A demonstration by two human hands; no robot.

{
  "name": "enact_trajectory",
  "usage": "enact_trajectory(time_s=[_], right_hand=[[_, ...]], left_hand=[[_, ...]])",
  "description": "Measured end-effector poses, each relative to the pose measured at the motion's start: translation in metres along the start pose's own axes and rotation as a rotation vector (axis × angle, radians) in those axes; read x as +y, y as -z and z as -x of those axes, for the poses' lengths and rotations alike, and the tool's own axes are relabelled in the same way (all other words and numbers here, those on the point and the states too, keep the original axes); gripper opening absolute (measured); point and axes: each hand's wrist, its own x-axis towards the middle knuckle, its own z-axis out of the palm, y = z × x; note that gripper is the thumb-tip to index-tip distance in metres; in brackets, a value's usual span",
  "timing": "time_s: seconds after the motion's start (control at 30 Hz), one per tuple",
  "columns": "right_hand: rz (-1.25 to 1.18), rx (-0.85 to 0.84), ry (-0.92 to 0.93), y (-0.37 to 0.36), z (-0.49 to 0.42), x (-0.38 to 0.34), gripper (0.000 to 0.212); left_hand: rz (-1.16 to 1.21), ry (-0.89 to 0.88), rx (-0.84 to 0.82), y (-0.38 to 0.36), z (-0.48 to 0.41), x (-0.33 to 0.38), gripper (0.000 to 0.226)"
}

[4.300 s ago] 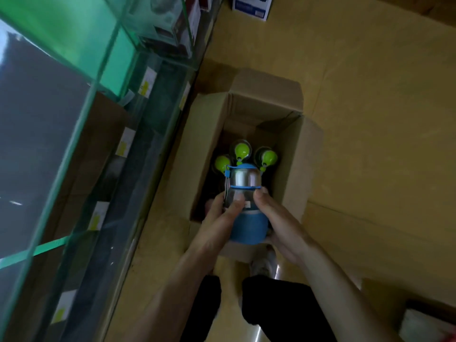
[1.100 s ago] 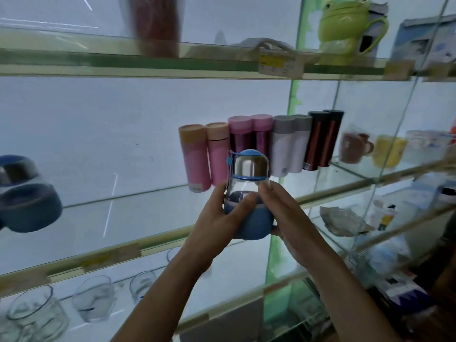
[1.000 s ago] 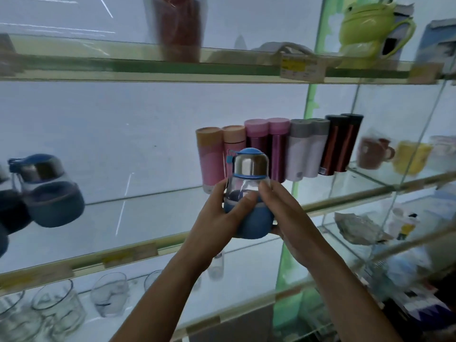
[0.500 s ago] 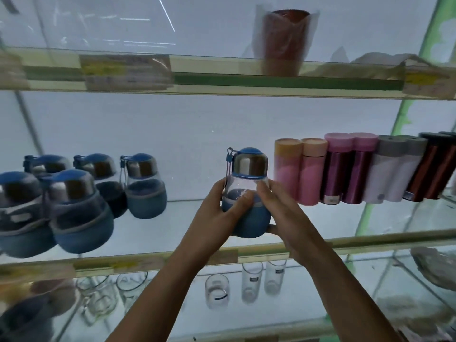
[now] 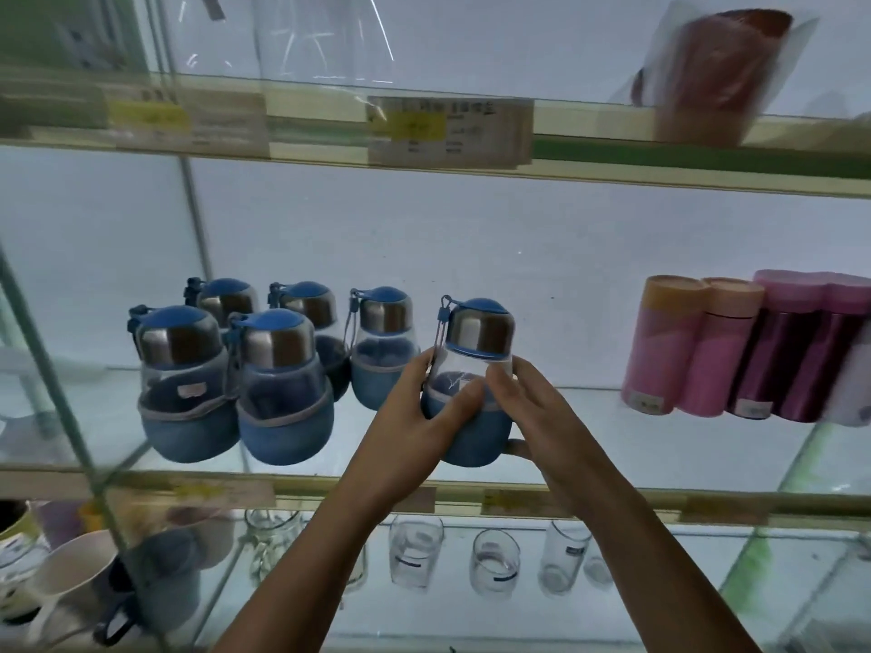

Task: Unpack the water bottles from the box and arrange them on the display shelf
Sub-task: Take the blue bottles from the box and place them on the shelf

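A: where's the water bottle (image 5: 472, 384) at?
B: upright, sandwiched between both hands, left hand (image 5: 414, 419) and right hand (image 5: 532, 417) both gripping its sides, over the glass display shelf (image 5: 612, 445), just right of the five blue bottles (image 5: 264, 369).

Six blue bottles (image 5: 283, 393)
Five stand on the shelf (image 5: 801, 507), plus one held bottle (image 5: 476, 369); two pink flasks (image 5: 660, 346), two purple flasks (image 5: 777, 351).

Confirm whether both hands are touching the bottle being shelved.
Touching. The head view shows the left hand wrapping the blue bottle, thumb across its front, and the right hand gripping its other side.
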Motion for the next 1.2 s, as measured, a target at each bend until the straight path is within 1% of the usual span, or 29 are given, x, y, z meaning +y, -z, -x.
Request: enact_trajectory(time_s=[0.2,0.47,0.63,0.77,0.9,1.0,1.1,1.2], right_hand=[[0.082,-0.026,0.019,-0.024,-0.010,0.007,0.061],[0.116,-0.048,0.034,-0.043,-0.021,0.010,0.059],[0.123,-0.056,0.042,-0.050,-0.023,0.014,0.055],[0.164,-0.044,0.053,-0.051,-0.023,0.018,0.052],[0.223,-0.034,0.065,-0.052,-0.024,0.019,0.060],[0.265,-0.032,0.077,-0.052,-0.023,0.020,0.064],[0.310,-0.033,0.068,-0.050,-0.021,0.021,0.068],[0.349,-0.038,0.060,-0.049,-0.021,0.022,0.070]], left_hand=[[-0.063,-0.002,-0.027,0.031,0.003,-0.011,0.037],[-0.061,-0.024,-0.004,0.048,-0.001,-0.019,0.047],[-0.078,-0.038,0.038,0.052,-0.001,-0.025,0.047],[-0.142,-0.057,0.118,0.051,0.001,-0.034,0.043],[-0.218,-0.071,0.140,0.048,0.003,-0.039,0.056],[-0.272,-0.103,0.149,0.046,0.007,-0.040,0.060],[-0.350,-0.092,0.158,0.045,0.011,-0.041,0.073],[-0.421,-0.086,0.199,0.042,0.014,-0.043,0.070]])
